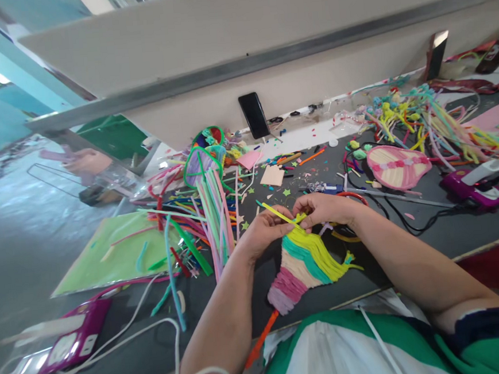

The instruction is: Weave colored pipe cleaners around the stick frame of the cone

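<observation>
A striped pipe-cleaner piece [307, 260] lies at the table's front edge, with yellow, teal, cream, pink and lilac bands and an orange strip [262, 338] at its narrow lower end. My left hand [266, 229] is closed, thumb against fingers, on a yellow pipe cleaner [275, 211] that sticks out to the upper left with a teal tip. Close beside it, my right hand [322, 209] pinches the top edge of the yellow band, where short yellow ends show. The exact spot between my fingertips is partly hidden. Loose yellow-teal ends poke out at the piece's right corner.
Bundles of pipe cleaners [214, 213] lie at left, near a green sheet [116, 249]. A phone [253, 115] leans on the back panel. Purple power strips [78, 339] with cables sit on both sides. A pink-and-cream oval piece [399, 166] lies at right, below more pipe cleaners.
</observation>
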A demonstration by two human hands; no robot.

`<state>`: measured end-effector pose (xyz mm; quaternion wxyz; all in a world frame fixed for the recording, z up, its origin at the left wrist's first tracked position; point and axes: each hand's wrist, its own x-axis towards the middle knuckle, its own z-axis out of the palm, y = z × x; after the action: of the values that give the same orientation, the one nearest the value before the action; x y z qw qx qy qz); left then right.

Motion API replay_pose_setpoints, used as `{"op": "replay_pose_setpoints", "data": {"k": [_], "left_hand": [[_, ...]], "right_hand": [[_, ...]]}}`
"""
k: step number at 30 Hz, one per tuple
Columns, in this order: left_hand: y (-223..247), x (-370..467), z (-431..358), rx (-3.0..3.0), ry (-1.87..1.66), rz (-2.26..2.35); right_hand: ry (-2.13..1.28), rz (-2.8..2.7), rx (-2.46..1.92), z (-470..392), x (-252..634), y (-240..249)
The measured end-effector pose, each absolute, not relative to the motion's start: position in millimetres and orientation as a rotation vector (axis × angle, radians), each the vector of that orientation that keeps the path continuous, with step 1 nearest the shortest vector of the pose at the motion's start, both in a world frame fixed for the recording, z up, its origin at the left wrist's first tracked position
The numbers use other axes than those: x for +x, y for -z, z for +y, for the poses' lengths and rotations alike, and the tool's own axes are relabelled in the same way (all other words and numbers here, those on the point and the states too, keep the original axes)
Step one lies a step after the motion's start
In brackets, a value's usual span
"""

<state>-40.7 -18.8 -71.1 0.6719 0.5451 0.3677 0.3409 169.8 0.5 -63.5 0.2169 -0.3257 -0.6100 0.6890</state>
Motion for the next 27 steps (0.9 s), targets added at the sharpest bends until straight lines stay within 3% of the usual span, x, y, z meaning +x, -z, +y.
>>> {"op": "replay_pose_setpoints", "data": {"k": [27], "left_hand": [[64,-38,-21,1.175,-0.759,0.864]], "right_hand": [[-1.612,-1.776,-1.261,-11,155,52]]}}
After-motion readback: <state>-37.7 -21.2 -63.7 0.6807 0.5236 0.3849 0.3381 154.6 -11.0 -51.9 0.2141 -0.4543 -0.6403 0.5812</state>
